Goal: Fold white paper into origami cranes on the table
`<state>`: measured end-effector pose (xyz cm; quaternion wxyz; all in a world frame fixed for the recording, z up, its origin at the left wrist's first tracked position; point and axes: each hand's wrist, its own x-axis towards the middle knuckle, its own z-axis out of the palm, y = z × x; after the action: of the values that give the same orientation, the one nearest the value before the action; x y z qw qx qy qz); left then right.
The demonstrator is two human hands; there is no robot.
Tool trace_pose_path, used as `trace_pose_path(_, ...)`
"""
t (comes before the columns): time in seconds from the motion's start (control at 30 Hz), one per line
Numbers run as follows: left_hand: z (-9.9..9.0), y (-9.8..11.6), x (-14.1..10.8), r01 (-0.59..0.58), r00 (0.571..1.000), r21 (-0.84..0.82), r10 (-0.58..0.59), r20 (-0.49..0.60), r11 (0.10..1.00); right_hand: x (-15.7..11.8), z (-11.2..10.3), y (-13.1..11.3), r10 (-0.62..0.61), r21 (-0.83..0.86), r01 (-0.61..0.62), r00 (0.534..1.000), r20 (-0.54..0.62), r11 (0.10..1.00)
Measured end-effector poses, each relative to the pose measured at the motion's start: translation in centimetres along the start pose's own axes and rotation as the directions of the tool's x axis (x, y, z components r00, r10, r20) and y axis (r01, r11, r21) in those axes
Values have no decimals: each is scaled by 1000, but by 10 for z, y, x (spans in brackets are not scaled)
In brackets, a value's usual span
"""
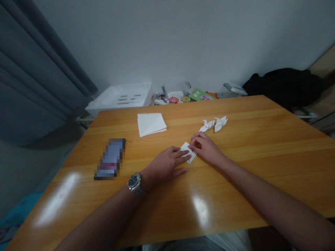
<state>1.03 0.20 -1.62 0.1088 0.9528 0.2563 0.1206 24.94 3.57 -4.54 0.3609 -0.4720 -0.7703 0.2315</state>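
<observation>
A small white sheet of folded paper [186,146] lies on the wooden table in front of me, its lower right edge dotted with punched holes. My left hand [170,163], with a metal watch [135,183] on the wrist, rests with fingers stretched flat over the paper. At the paper's right corner, my right hand [205,147] pinches the edge between thumb and forefinger. Just beyond my right hand stand two white origami cranes, a left crane [207,125] and a right crane [220,123].
A stack of lined paper [151,124] lies at the back left of the table [248,139]. A phone [111,158], blurred out, is at the left. Behind the far edge are a white foam tray [123,97], a green booklet [200,94] and black cloth [285,85].
</observation>
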Motion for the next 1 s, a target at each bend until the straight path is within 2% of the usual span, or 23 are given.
trace_pose_path(0.3,2,0,1,-7,1000,12,7,-9,1000,0,1,4,2,-3,-2,1000,-1,1000)
trace_pose_path(0.63,-8,-1,-3,-35,999,-58,36,10,998,0,0,2,-5,-11,5,1000,-6,1000)
trace_pose_path(1.0,-11,-1,-1,-52,999,-63,53,11,997,0,2,5,-19,-21,19,1000,-15,1000)
